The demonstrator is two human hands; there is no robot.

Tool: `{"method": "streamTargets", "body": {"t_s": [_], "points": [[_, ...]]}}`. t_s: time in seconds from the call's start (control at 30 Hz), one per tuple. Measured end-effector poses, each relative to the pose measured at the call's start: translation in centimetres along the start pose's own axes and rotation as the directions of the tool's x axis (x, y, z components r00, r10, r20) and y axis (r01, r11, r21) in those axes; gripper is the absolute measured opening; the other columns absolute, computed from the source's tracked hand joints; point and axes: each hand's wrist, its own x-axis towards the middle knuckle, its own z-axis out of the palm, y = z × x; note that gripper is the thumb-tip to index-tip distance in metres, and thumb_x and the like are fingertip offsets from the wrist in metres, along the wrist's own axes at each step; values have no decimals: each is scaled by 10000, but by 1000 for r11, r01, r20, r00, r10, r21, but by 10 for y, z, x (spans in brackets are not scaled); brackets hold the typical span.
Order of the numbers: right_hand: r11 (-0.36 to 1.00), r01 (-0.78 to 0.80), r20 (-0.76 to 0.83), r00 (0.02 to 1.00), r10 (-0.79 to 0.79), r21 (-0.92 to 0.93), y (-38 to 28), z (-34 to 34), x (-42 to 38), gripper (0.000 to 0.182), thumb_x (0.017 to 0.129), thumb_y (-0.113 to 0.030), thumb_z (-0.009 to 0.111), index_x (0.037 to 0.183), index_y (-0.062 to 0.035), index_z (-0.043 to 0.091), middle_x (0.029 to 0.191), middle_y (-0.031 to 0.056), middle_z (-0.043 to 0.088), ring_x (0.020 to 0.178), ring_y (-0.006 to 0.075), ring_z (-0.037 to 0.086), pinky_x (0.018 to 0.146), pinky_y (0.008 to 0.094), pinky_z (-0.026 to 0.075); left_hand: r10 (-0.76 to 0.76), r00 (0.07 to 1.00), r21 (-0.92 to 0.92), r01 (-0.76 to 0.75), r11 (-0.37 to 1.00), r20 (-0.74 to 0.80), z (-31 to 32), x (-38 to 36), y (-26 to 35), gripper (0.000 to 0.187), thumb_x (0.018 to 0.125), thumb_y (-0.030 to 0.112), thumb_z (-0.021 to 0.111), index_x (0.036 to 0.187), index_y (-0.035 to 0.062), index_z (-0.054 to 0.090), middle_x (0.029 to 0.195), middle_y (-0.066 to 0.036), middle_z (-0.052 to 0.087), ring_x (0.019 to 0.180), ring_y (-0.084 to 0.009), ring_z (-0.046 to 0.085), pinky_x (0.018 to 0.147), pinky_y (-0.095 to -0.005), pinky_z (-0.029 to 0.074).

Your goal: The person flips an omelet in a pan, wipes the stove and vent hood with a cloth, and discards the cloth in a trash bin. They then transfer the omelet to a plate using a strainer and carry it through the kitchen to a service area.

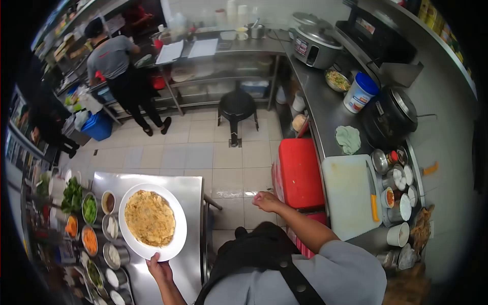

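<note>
My left hand (159, 268) grips the near rim of a white oval plate (181, 221), thumb on top and fingers beneath. On the plate lies a flat, golden-brown omelette (149, 217). Both are over the steel table (189, 190) to my left. My right hand (265, 201) hangs in the air above the floor, left of a red cooler box (299, 173). Its fingers are curled together, and I cannot tell if anything is inside them.
Containers of shredded carrot (90, 240) and chopped greens (89, 208) line the table's left. On the right counter lie a cutting board (345, 198) and a yellow-handled knife (374, 207). A black stool (237, 105) stands ahead; a co-worker (114, 63) is at the back counter.
</note>
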Motion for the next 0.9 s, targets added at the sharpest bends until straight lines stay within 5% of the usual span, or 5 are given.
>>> {"method": "streamTargets", "body": {"t_s": [0.23, 0.5, 0.67, 0.8, 0.9], "points": [[951, -46, 161, 987, -4, 306, 15, -27, 131, 333, 822, -298, 636, 978, -5, 618, 876, 103, 654, 726, 162, 626, 681, 302, 511, 89, 996, 47, -90, 995, 22, 124, 102, -36, 532, 756, -14, 583, 1260, 5, 412, 1160, -127, 565, 1070, -271, 562, 948, -417, 449], [966, -186, 288, 949, 129, 182, 23, -144, 298, 314, 818, -246, 643, 1013, -14, 561, 844, 80, 632, 664, 143, 632, 520, 254, 477, 87, 994, -74, -91, 993, -61, 280, 215, -78, 559, 750, -29, 550, 1282, 28, 390, 1207, -134, 544, 1100, -280, 557, 953, -417, 462], [991, 112, 233, 964, -126, 71, -27, -211, 453, 277, 874, -300, 588, 996, -52, 578, 788, 52, 622, 646, 128, 618, 487, 245, 452, 209, 966, -77, -222, 972, -154, 346, 275, -86, 522, 764, -51, 521, 1270, -12, 399, 1195, -150, 552, 1085, -281, 568, 971, -392, 447], [916, 117, 242, 945, -222, 383, -211, -219, 498, 401, 918, -384, 521, 1095, -25, 535, 829, 74, 639, 679, 141, 607, 589, 256, 476, 224, 961, -136, -246, 960, -162, 370, 318, -89, 521, 765, -47, 518, 1271, -12, 403, 1195, -147, 554, 1081, -269, 572, 969, -382, 448], [785, 231, 381, 774, -506, 575, -308, -202, 488, 450, 913, -350, 533, 1231, -44, 446, 905, 88, 632, 747, 145, 612, 642, 253, 471, 202, 954, -126, -233, 964, -224, 373, 336, -96, 534, 758, -49, 520, 1277, -1, 405, 1198, -142, 556, 1082, -260, 572, 963, -376, 447]]}}
